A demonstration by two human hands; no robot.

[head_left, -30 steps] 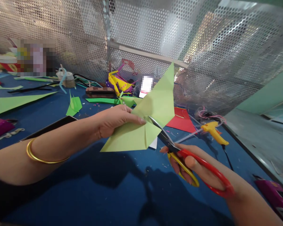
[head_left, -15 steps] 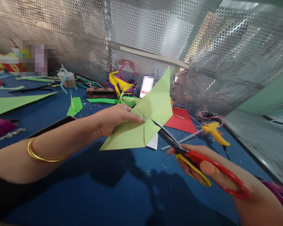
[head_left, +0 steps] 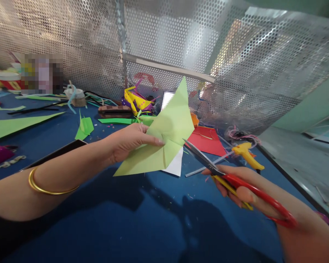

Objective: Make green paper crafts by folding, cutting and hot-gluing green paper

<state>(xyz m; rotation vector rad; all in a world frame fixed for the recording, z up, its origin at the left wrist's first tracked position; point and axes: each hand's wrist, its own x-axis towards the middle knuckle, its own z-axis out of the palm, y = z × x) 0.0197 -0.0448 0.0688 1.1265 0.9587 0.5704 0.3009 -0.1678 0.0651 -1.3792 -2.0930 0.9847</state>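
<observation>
My left hand point(head_left: 135, 140) pinches a pale green sheet of paper point(head_left: 172, 124), thumb on its near face and fingers behind, hidden. The paper is held up above the table, pointed at its top and lower left, with creases meeting near my thumb. In my right hand point(head_left: 235, 186) is a pair of scissors point(head_left: 230, 179) with one red and one yellow handle loop. My thumb passes through the red loop and my fingers are at the yellow one. The blades look nearly together, with their tips just beside the paper's right edge.
Red paper point(head_left: 207, 140), a yellow glue gun point(head_left: 246, 154) and a clear stick lie on the blue table point(head_left: 153, 226). Behind are a brown pouch point(head_left: 115, 111), a yellow-and-purple paper craft point(head_left: 138, 100) and green paper scraps point(head_left: 84, 127). A perforated metal screen point(head_left: 167, 36) stands at the back.
The scissor blades have come out of the paper and closed further, moving slightly right. The green paper has shifted a little left, still in my left hand.
</observation>
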